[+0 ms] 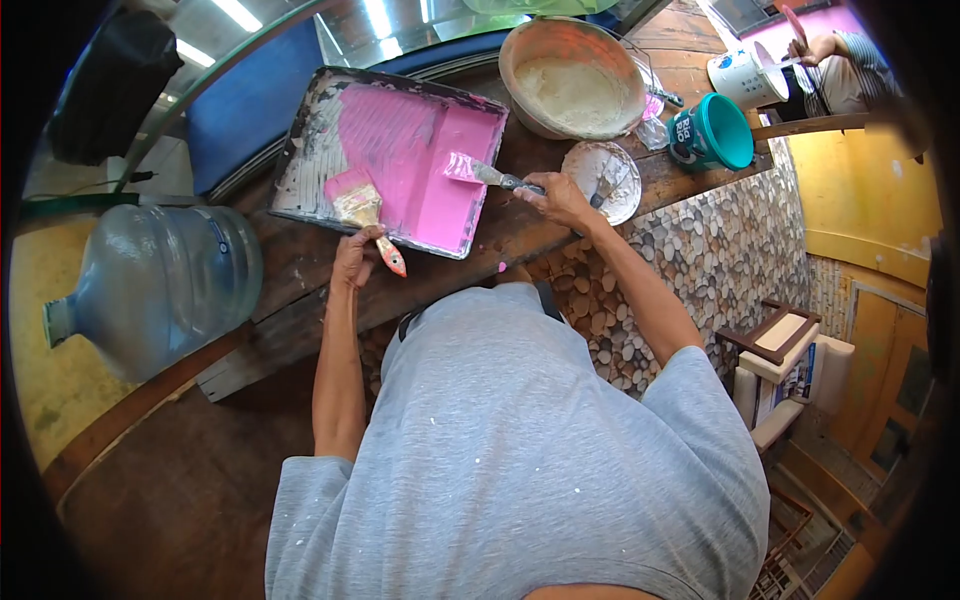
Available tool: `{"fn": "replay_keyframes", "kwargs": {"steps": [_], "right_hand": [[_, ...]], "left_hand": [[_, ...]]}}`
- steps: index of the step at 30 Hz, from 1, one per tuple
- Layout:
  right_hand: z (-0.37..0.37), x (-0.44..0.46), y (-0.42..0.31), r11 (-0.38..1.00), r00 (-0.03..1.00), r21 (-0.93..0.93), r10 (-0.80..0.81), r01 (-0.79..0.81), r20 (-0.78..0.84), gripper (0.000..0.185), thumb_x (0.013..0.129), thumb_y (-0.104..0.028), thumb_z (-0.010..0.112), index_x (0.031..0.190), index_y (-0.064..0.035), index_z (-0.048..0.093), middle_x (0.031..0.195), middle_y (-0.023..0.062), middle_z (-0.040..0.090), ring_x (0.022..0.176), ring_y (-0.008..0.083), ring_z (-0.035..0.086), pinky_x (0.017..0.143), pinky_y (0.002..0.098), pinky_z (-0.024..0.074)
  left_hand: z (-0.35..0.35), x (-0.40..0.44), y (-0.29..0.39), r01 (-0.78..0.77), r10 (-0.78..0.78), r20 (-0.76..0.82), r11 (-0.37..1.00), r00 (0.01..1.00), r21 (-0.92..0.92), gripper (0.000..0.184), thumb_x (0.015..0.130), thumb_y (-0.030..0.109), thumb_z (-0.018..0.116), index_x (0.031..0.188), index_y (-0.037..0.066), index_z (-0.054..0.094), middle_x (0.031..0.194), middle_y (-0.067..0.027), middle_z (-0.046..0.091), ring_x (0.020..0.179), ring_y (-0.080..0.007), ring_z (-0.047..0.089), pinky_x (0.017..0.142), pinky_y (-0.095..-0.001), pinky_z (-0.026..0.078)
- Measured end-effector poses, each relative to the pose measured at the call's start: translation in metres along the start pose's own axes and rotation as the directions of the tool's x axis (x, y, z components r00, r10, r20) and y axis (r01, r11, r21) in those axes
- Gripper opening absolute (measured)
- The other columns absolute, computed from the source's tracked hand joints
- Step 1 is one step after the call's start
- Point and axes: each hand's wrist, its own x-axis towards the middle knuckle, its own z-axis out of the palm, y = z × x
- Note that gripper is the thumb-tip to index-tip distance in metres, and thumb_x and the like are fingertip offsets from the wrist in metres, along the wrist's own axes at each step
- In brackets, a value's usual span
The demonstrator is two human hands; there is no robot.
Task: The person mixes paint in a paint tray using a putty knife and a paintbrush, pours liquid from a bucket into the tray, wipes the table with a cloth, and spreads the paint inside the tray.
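A black-rimmed paint tray [465,218] on the wooden bench holds pink paint, with streaks over its ribbed part. My left hand [353,258] is closed round the handle of a wide paintbrush [357,203], whose pink-coated bristles rest over the tray's lower left part. In my right hand [560,200] is the handle of a putty knife [487,174]; its pink-smeared blade lies over the tray's pool of paint. Just beyond that hand sits a round, white-smeared dish [622,186] with a dark-handled tool in it.
A large basin [512,85] of pale material stands behind the dish. To its right are a teal bucket [730,132] and a white bucket [745,82]. A water jug [170,280] lies at the left. Another person's hand [822,48] shows at the upper right.
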Motion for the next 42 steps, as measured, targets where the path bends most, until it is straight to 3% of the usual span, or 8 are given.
{"fn": "replay_keyframes", "kwargs": {"steps": [12, 15, 18, 20, 24, 28, 35, 42], "right_hand": [[-0.061, -0.035, -0.054, 0.937, 0.982, -0.295, 0.175, -0.187, -0.068, 0.028, 0.076, -0.027, 0.06, 0.087, -0.0016, 0.065, 0.068, 0.0201, 0.06, 0.068, 0.0342, 0.06, 0.067, 0.0395, 0.0466], [-0.055, -0.037, -0.057, 0.952, 0.987, -0.287, 0.066, -0.107, -0.149, 0.023, 0.077, -0.021, 0.06, 0.092, -0.0044, 0.063, 0.07, 0.0185, 0.06, 0.07, 0.0317, 0.06, 0.066, 0.038, 0.0466], [-0.02, -0.027, -0.044, 0.913, 0.896, -0.356, -0.315, 0.197, -0.313, 0.029, 0.076, -0.01, 0.057, 0.105, -0.01, 0.057, 0.076, 0.0139, 0.057, 0.071, 0.0284, 0.057, 0.065, 0.0377, 0.0458], [-0.005, -0.026, -0.057, 0.738, 0.954, -0.66, -0.28, 0.142, -0.107, 0.043, 0.074, -0.004, 0.053, 0.115, -0.017, 0.052, 0.083, 0.0094, 0.05, 0.074, 0.0252, 0.053, 0.063, 0.0373, 0.0449], [0.006, -0.037, -0.05, 0.559, 0.942, -0.8, -0.336, 0.217, 0.021, 0.048, 0.074, -0.003, 0.049, 0.121, -0.0114, 0.047, 0.086, 0.0094, 0.045, 0.079, 0.0232, 0.05, 0.062, 0.0339, 0.0449], [-0.024, -0.051, -0.077, 0.518, 0.95, -0.825, -0.303, 0.227, 0.071, 0.046, 0.073, -0.002, 0.05, 0.118, -0.0072, 0.049, 0.086, 0.01, 0.044, 0.082, 0.0232, 0.051, 0.063, 0.0334, 0.0451], [-0.05, -0.015, -0.098, 0.885, 0.961, -0.442, -0.231, 0.143, -0.152, 0.018, 0.075, -0.009, 0.057, 0.091, -0.0017, 0.058, 0.081, 0.0178, 0.055, 0.076, 0.035, 0.055, 0.07, 0.0425, 0.0436], [-0.016, 0.051, -0.088, 0.92, 0.968, -0.386, -0.152, 0.066, -0.198, 0.02, 0.071, -0.012, 0.06, 0.086, 0.0019, 0.058, 0.081, 0.02, 0.061, 0.079, 0.0367, 0.058, 0.074, 0.042, 0.0454]], "left_hand": [[-0.005, 0.001, -0.004, -0.054, 0.053, 0.03, 0.998, 0.998, 0.041, 0.013, 0.075, 0.007, 0.063, 0.085, -0.001, 0.062, 0.081, -0.0041, 0.059, 0.078, -0.0133, 0.056, 0.074, -0.0299, 0.044], [-0.002, 0.002, -0.004, -0.048, 0.049, 0.026, 0.999, 0.998, -0.013, 0.012, 0.073, 0.004, 0.064, 0.084, -0.001, 0.061, 0.079, -0.0041, 0.059, 0.074, -0.0136, 0.056, 0.068, -0.0292, 0.046], [0.002, 0.002, -0.003, -0.052, 0.052, 0.018, 0.998, 0.998, -0.026, 0.012, 0.072, 0.002, 0.064, 0.083, -0.001, 0.061, 0.078, -0.0045, 0.059, 0.07, -0.0137, 0.057, 0.063, -0.028, 0.047], [0.001, 0.002, -0.003, -0.059, 0.059, 0.015, 0.998, 0.998, -0.03, 0.012, 0.072, 0.002, 0.064, 0.084, -0.001, 0.06, 0.078, -0.0048, 0.059, 0.07, -0.0139, 0.057, 0.063, -0.0279, 0.047], [-0.004, 0.006, -0.007, -0.053, 0.053, -0.002, 0.998, 0.999, -0.046, 0.011, 0.073, 0.001, 0.063, 0.083, -0.002, 0.06, 0.078, -0.0062, 0.059, 0.071, -0.0154, 0.058, 0.064, -0.0297, 0.049], [-0.003, 0.004, -0.007, -0.044, 0.044, 0.005, 0.998, 0.999, -0.042, 0.011, 0.073, 0.004, 0.064, 0.083, -0.001, 0.061, 0.079, -0.0048, 0.059, 0.074, -0.0138, 0.056, 0.069, -0.03, 0.046], [0.005, -0.002, -0.004, -0.059, 0.059, 0.009, 0.998, 0.998, -0.032, 0.013, 0.073, 0.002, 0.064, 0.085, -0.002, 0.06, 0.08, -0.0051, 0.059, 0.075, -0.0141, 0.057, 0.069, -0.031, 0.047], [0.014, -0.009, -0.004, -0.117, 0.118, -0.03, 0.993, 0.993, 0.021, 0.011, 0.074, 0.002, 0.063, 0.084, -0.002, 0.061, 0.078, -0.0065, 0.061, 0.069, -0.0148, 0.059, 0.059, -0.0273, 0.049]]}}
